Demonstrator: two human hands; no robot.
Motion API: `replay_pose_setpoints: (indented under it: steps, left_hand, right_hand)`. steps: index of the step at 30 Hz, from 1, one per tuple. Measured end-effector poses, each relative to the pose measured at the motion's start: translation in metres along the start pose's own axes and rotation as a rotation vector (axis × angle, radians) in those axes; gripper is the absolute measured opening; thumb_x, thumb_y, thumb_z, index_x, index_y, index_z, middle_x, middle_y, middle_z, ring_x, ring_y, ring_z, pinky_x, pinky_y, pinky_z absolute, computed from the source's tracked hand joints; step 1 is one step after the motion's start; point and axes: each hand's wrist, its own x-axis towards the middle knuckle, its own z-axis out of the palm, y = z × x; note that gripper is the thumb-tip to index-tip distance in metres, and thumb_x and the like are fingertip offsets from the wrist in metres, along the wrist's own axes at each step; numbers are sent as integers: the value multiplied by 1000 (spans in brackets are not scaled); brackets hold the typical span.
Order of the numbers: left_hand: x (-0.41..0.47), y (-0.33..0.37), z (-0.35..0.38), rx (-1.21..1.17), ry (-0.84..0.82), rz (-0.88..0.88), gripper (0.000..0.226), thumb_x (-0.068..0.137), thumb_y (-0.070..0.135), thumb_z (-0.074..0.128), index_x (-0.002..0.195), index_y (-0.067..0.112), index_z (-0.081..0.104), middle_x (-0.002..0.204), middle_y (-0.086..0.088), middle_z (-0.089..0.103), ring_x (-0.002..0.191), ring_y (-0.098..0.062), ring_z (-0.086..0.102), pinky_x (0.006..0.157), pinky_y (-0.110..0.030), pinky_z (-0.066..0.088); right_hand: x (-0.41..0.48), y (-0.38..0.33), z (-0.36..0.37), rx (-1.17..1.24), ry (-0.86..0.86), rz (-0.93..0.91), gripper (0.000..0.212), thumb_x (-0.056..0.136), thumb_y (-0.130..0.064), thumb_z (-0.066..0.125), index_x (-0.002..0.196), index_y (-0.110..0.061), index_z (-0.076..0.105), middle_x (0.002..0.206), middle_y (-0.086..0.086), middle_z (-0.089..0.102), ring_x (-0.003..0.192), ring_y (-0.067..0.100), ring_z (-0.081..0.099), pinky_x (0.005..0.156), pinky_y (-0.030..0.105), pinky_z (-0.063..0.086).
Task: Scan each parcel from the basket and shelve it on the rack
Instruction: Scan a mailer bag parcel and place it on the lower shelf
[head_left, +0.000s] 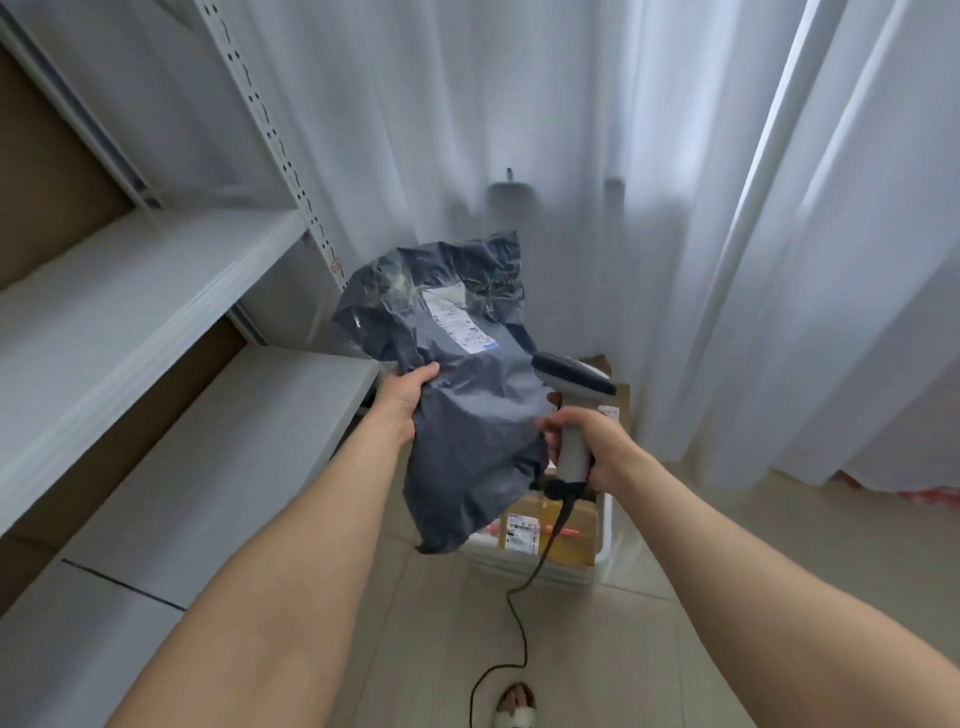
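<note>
A crumpled dark grey plastic mailer parcel (462, 405) hangs in mid-air in the centre, its white shipping label (460, 322) facing me near the top. My left hand (402, 397) grips the parcel's left edge. My right hand (584, 447) grips the handle of a grey barcode scanner (571, 384), whose head points left toward the parcel. Below the parcel a white basket (605, 525) on the floor holds cardboard parcels (550, 525), partly hidden by the mailer. The white rack (156, 291) stands to the left.
The scanner's black cable (511, 618) trails down over the tiled floor toward my foot (514, 706). White curtains (675, 208) hang behind the basket. The rack's perforated upright (275, 135) rises at the upper left, with brown backing behind its shelves.
</note>
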Motion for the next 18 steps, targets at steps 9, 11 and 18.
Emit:
replay_pose_setpoints:
  steps: [9,11,18]
  left_hand:
    - [-42,45,-48,113,156,74,17,91,-2,44,103,2,56,81,-10,60,71,-21,58,67,-32,50]
    - [-45,51,-62,76,137,27,23,90,3,43,107,2,58,84,-12,63,74,-24,60,78,-38,52]
    - [-62,71,-94,24,-142,-120,17,89,15,52,88,6,66,74,-13,71,62,-24,68,68,-34,57]
  right_hand:
    - [-41,-10,46,-85,88,-136,37,84,-10,69,116,-13,51,101,13,62,83,22,60,69,34,54]
    - [-43,-14,57,-11,68,-148,37,85,-7,67,118,-12,51,102,15,62,84,23,61,69,35,56]
    - [-41,-10,99,30,49,-180,45,83,-3,69,124,-9,53,113,16,60,99,27,59,75,41,57]
